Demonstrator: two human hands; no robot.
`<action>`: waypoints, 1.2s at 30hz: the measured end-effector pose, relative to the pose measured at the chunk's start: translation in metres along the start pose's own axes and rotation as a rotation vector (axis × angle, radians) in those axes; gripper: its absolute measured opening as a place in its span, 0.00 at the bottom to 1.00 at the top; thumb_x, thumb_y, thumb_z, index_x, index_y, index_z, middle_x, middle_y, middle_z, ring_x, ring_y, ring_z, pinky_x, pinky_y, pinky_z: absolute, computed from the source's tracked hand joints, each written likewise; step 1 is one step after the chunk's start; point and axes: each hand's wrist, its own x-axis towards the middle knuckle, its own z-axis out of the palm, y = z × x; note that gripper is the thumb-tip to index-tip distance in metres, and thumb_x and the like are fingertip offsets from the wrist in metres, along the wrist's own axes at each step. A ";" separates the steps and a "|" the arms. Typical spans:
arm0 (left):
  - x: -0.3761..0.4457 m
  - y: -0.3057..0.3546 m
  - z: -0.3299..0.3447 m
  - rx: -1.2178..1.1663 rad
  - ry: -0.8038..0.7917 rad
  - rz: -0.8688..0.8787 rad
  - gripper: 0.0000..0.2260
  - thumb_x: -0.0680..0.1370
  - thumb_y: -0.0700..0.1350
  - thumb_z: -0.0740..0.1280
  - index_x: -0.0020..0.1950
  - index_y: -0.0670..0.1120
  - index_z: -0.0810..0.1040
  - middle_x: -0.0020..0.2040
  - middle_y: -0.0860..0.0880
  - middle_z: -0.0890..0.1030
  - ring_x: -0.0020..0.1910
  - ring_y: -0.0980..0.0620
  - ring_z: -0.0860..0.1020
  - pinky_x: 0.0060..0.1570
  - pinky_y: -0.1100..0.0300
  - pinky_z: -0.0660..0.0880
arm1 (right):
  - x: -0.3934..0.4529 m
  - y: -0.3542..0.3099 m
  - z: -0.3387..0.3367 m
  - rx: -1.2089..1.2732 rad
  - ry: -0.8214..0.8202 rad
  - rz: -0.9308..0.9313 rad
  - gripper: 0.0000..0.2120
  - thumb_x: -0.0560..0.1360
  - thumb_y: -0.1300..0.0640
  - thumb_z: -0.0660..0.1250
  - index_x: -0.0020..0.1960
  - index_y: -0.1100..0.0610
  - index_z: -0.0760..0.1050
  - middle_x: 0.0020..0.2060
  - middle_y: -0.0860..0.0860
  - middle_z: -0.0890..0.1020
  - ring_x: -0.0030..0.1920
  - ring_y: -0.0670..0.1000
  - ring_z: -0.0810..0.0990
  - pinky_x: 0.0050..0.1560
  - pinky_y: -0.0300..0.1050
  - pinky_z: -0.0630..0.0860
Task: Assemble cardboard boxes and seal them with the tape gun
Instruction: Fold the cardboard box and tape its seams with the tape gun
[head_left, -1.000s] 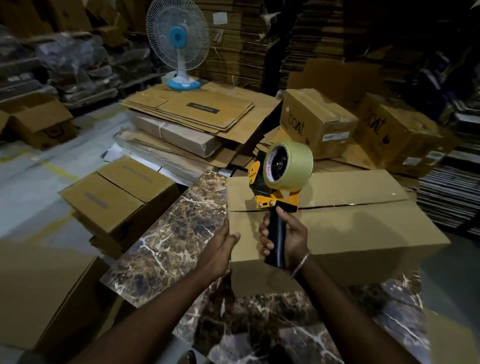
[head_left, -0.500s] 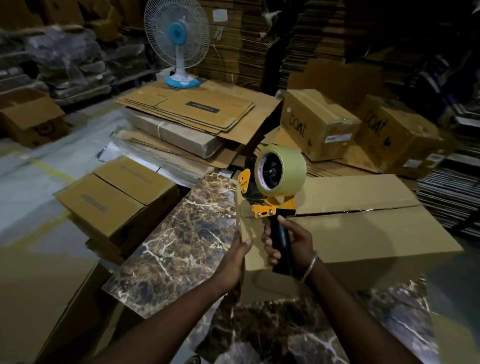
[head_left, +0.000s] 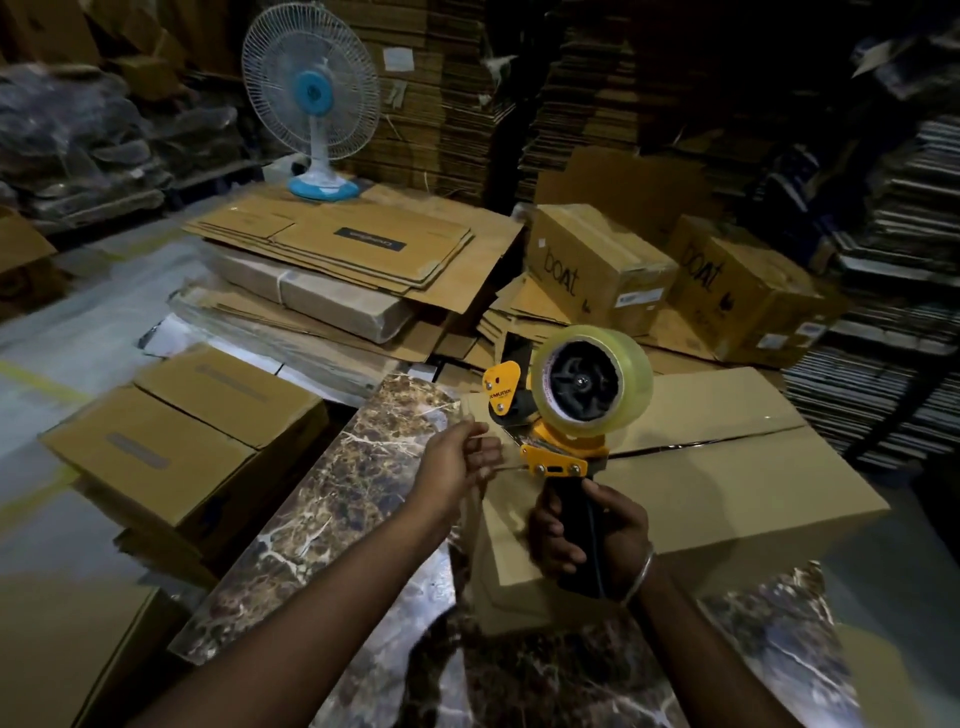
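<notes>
The right hand (head_left: 587, 540) is clenched round the tape gun (head_left: 566, 415) above the near-left end of the box (head_left: 727, 483); the left hand (head_left: 457, 462) pinches what seems the tape's loose end - best drawn out taut, then stuck over the edge in line with the flap seam.

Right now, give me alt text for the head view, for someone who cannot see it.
The right hand grips a yellow tape gun above a closed cardboard box on a marble-patterned table, while the left hand pinches the tape end. Other boxes and a fan stand behind.
</notes>
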 end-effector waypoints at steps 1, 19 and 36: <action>0.002 0.004 0.004 -0.033 -0.027 -0.075 0.15 0.85 0.49 0.56 0.54 0.39 0.76 0.39 0.45 0.81 0.39 0.48 0.79 0.47 0.54 0.77 | 0.000 0.001 0.000 0.010 -0.016 -0.007 0.16 0.78 0.48 0.64 0.49 0.63 0.71 0.39 0.56 0.71 0.28 0.49 0.73 0.29 0.43 0.62; 0.012 0.011 -0.001 -0.281 -0.181 -0.516 0.11 0.78 0.44 0.67 0.47 0.36 0.79 0.37 0.41 0.85 0.32 0.46 0.84 0.42 0.56 0.82 | -0.002 0.007 0.005 -0.027 0.037 -0.050 0.15 0.77 0.49 0.65 0.48 0.62 0.69 0.37 0.55 0.69 0.26 0.48 0.67 0.27 0.41 0.63; 0.077 0.056 -0.025 0.456 -0.209 -0.407 0.11 0.81 0.30 0.61 0.39 0.38 0.72 0.29 0.44 0.79 0.27 0.54 0.80 0.27 0.67 0.76 | 0.001 0.010 0.027 -0.334 0.260 -0.033 0.23 0.63 0.48 0.80 0.39 0.63 0.72 0.31 0.56 0.66 0.20 0.50 0.65 0.24 0.40 0.54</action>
